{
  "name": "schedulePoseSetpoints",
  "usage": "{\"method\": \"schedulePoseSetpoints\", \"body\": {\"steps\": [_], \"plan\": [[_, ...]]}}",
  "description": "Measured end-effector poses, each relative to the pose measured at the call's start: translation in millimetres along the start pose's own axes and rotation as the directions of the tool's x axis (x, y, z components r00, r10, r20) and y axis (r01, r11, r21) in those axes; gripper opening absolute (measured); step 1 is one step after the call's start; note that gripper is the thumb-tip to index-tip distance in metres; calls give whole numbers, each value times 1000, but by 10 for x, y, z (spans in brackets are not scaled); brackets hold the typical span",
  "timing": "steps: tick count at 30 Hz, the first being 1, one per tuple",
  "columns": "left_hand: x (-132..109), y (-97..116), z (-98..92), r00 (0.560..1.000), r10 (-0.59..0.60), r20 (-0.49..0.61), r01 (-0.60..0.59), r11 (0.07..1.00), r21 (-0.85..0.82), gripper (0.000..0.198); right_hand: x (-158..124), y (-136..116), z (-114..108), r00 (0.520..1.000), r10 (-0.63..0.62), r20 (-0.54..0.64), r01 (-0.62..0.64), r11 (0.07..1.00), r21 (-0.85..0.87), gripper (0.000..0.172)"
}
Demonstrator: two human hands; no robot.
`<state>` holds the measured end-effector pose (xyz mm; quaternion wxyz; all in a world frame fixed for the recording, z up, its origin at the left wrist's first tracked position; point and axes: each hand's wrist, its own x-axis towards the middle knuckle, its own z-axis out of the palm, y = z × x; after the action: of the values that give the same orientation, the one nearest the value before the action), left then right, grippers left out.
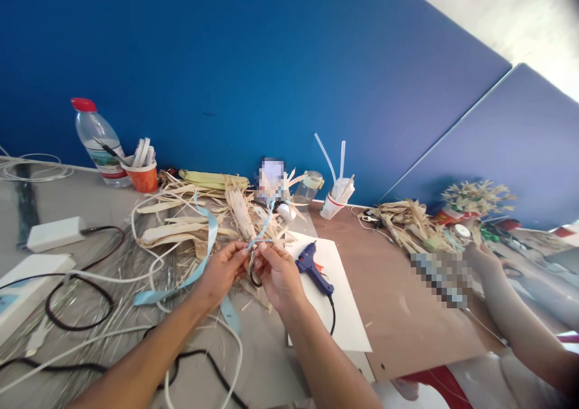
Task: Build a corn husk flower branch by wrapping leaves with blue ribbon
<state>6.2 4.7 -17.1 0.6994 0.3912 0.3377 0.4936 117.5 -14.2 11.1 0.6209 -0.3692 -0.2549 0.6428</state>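
Note:
My left hand [226,265] and my right hand [279,271] meet above the table, fingers pinched on a stem wrapped in light blue ribbon [262,230]. The stem slants up and away from my fingertips toward pale husk petals [292,183]. A loose length of the light blue ribbon [210,246] curves down past my left hand onto the table. Dried corn husks [178,231] lie just beyond my hands. Right of my right hand, a dark blue hot glue gun [314,268] rests on a white sheet [348,312].
White and black cables [84,324] and clear strands clutter the left side near white adapters [56,233]. Along the blue partition stand a bottle [100,146], an orange cup [142,175], a jar [308,189] and a cup with straws [333,204]. At right, another person's arm [506,300] reaches over the table.

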Motion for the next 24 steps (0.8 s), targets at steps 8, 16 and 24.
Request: {"method": "schedulePoseSetpoints", "body": {"steps": [8, 16, 24], "plan": [[21, -22, -2, 999, 26, -31, -23, 996, 88, 34, 16, 5, -9, 997, -62, -43, 59, 996, -61, 13], [54, -81, -55, 993, 119, -23, -112, 973, 201, 26, 31, 1, -21, 997, -69, -25, 68, 997, -38, 13], [66, -123, -77, 989, 146, -15, -139, 963, 232, 21, 30, 3, -30, 998, -62, -31, 61, 998, -13, 23]]}}
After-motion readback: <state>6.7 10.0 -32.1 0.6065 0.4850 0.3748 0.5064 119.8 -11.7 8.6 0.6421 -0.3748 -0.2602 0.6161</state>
